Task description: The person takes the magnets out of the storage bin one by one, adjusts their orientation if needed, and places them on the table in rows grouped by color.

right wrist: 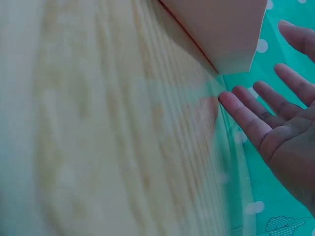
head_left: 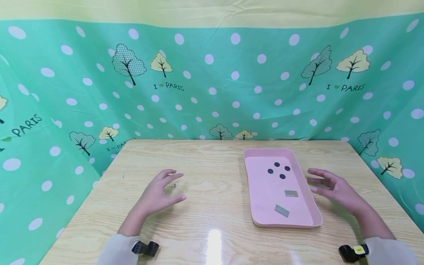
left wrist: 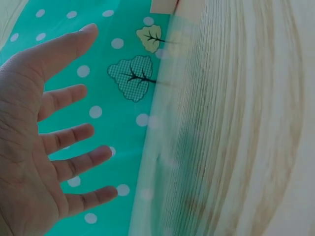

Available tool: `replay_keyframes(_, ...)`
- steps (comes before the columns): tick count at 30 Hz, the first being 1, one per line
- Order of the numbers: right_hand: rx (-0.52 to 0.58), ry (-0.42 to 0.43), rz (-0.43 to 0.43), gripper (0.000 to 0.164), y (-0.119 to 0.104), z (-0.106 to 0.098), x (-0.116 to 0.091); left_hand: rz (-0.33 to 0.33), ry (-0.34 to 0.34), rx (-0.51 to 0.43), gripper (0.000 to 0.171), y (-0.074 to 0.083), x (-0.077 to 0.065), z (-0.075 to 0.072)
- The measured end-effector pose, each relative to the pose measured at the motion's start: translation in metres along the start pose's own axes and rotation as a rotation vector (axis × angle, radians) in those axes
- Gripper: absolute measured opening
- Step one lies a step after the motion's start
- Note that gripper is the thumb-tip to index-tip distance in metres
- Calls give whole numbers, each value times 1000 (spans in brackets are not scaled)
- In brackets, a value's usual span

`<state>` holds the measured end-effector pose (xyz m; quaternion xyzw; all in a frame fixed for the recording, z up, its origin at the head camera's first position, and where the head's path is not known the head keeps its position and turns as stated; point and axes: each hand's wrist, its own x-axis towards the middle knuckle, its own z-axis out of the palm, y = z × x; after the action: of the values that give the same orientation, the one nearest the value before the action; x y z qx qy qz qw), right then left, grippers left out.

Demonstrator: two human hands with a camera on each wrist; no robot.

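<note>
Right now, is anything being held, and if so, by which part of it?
Nothing is held. The left grip is open over the table, and the right grip is open beside the pink tray.

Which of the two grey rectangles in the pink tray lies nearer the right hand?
The back rectangle, the one closer to the black discs; the front rectangle lies slanted and farther from the right hand.

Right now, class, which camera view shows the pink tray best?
The head view: it shows the pink tray whole, rim and inside. The right wrist view catches only part of its outside; the left wrist view shows perhaps a corner, at the top edge.
</note>
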<state>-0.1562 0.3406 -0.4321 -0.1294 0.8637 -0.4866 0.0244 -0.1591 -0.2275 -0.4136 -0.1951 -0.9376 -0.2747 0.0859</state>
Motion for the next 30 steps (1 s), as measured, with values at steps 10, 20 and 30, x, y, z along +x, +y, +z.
replay_keyframes(10, 82, -66, 38, 62, 10, 5, 10, 10, -26, -49, 71, 6, 6, 9)
replay_keyframes(20, 230, -123, 107, 65, 10, 7, 13, 53, -53, -63, 68, 15, 13, 15)
replay_keyframes(30, 337, -149, 135, 64, 13, 7, 15, 77, -71, -80, 69, 24, 21, 22)
